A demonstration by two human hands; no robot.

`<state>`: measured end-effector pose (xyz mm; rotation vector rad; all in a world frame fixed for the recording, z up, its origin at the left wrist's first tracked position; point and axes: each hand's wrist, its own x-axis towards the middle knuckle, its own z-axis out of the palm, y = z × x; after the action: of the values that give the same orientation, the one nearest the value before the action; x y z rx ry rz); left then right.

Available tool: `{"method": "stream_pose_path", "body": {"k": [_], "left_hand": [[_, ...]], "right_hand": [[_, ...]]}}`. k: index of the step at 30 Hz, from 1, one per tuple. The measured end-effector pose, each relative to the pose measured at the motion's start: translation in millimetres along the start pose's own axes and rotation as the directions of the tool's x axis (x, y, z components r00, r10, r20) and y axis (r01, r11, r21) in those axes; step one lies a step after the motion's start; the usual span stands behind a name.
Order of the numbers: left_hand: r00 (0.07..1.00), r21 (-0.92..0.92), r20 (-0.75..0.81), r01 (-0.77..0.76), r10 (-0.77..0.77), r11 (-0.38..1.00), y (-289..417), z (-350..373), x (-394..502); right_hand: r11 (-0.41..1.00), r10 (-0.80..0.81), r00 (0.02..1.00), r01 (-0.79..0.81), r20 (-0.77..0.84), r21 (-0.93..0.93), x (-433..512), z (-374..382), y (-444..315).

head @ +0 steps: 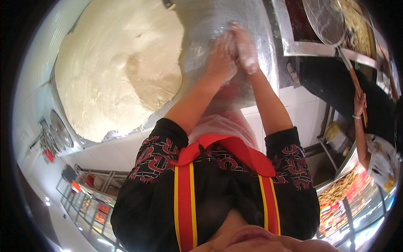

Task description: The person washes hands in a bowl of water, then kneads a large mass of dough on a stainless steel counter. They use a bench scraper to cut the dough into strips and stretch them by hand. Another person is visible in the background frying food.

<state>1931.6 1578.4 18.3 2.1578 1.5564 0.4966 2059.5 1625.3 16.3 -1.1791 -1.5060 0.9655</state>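
My left hand and my right hand meet palm to palm above a shiny metal worktop. Both look dusted or smeared with something pale, perhaps flour, and are slightly blurred. Their palms are hidden, and no object shows between them. A very large, flat sheet of pale dough covers the worktop to the left of my hands, with a darker dent near its lower right. At the top edge, beside the dough, lies a small dark item, cut off by the picture's rim.
Right of the worktop, a co-worker's hand holds a wire-mesh skimmer over a metal-framed fryer or tray with food in it. The co-worker's shoe is near the worktop. Metal lids or pans hang by the left wall.
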Motion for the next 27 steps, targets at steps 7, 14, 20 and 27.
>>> {"method": "stream_pose_path", "body": {"k": [7,14,20,27], "left_hand": [[0.921,-0.993,0.074,0.105,-0.383,0.059,30,-27,7],[0.939,-0.755,-0.003,-0.227,-0.343,-0.615,-40,-106,-20],[0.63,-0.857,0.187,-0.271,-0.754,-0.438,-109,-181,-49],[0.716,-0.985,-0.03,-0.141,-0.697,-0.103,-132,-233,-113]], "right_hand": [[0.957,0.284,0.954,-0.288,0.099,0.025,-22,13,-15],[0.978,0.187,0.925,-0.207,0.33,0.026,11,98,-86],[0.93,-0.345,0.772,0.356,0.533,0.087,5,212,-122],[0.453,-0.223,0.712,0.68,0.665,-0.576,82,241,-73]]}}
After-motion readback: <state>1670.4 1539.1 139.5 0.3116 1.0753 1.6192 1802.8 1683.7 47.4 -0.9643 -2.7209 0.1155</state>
